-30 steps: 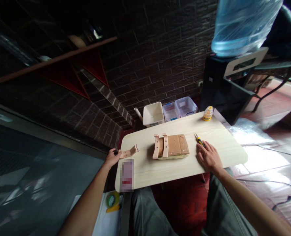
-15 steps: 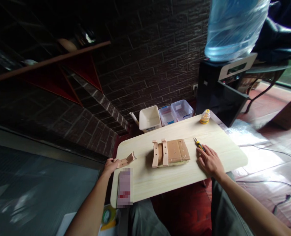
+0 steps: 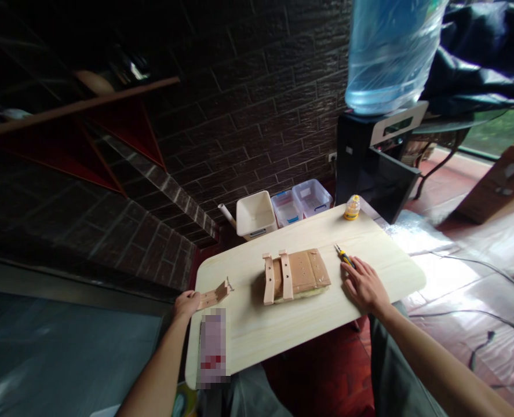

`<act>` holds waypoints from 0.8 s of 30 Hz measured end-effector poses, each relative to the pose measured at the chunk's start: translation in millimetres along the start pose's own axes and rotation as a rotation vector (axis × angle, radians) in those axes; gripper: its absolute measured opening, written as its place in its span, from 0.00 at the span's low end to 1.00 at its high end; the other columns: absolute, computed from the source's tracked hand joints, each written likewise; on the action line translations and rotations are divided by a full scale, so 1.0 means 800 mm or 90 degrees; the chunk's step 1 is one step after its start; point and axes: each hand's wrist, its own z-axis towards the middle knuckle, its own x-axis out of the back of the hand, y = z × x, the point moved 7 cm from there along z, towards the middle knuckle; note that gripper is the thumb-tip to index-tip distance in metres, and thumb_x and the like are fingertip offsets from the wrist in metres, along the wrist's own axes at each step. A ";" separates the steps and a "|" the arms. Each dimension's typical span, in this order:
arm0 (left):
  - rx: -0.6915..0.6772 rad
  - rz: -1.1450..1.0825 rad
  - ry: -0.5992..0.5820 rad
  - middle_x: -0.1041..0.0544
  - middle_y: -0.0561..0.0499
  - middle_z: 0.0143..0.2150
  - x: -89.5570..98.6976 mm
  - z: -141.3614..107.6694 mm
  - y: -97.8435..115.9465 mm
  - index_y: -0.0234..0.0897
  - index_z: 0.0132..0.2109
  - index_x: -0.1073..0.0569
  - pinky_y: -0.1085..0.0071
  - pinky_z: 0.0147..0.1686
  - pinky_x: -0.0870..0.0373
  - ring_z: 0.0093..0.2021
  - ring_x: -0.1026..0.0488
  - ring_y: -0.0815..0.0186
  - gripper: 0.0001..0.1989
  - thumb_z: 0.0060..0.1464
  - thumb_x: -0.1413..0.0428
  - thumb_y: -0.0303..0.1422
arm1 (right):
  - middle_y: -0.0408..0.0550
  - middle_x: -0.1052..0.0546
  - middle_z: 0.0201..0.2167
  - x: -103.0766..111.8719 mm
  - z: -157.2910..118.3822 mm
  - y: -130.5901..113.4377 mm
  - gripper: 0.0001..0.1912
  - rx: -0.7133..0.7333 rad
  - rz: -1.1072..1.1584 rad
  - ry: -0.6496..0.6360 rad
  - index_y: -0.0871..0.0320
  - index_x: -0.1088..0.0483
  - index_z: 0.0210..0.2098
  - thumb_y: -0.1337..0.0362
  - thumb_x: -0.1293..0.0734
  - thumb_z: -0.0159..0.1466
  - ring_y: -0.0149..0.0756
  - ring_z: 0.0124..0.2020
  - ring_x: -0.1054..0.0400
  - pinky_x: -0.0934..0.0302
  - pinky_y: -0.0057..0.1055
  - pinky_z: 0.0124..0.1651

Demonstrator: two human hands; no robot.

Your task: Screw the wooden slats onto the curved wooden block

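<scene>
Wood bracket (image 3: pixel 213 296) at left edge of table (image 3: pixel 257 341), end held in curled fingers of left hand (image 3: pixel 186 304). Right hand (image 3: pixel 364 284) over yellow-black tool (image 3: pixel 345 256), fingers extended; can't tell if gripping.

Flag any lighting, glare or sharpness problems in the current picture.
Head view: the brick wall is very dark at upper left; also head view: glare washes out the glossy floor at right; again head view: a soft shadow falls left of the cardboard; lastly, head view: coarse pixels hide whatever lies at the table's near left corner.
</scene>
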 end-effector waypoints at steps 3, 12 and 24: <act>-0.019 -0.006 0.002 0.18 0.44 0.37 0.003 -0.004 0.002 0.38 0.35 0.23 0.62 0.41 0.26 0.43 0.22 0.49 0.11 0.43 0.44 0.34 | 0.52 0.42 0.66 0.000 0.000 0.000 0.28 -0.001 0.000 -0.004 0.54 0.39 0.63 0.59 0.39 0.63 0.50 0.65 0.49 0.49 0.48 0.63; -0.055 0.010 0.009 0.19 0.43 0.40 0.015 -0.005 0.007 0.37 0.38 0.23 0.64 0.41 0.27 0.42 0.22 0.52 0.13 0.47 0.44 0.39 | 0.50 0.42 0.67 0.000 -0.001 0.002 0.29 -0.002 0.007 0.004 0.52 0.39 0.63 0.59 0.39 0.62 0.51 0.65 0.48 0.49 0.48 0.63; -0.091 -0.063 0.025 0.19 0.45 0.39 0.064 -0.025 0.036 0.38 0.46 0.26 0.66 0.46 0.27 0.46 0.23 0.56 0.14 0.56 0.47 0.38 | 0.51 0.41 0.66 -0.009 -0.005 0.009 0.28 0.007 0.014 0.026 0.52 0.38 0.62 0.58 0.38 0.63 0.51 0.64 0.47 0.49 0.48 0.62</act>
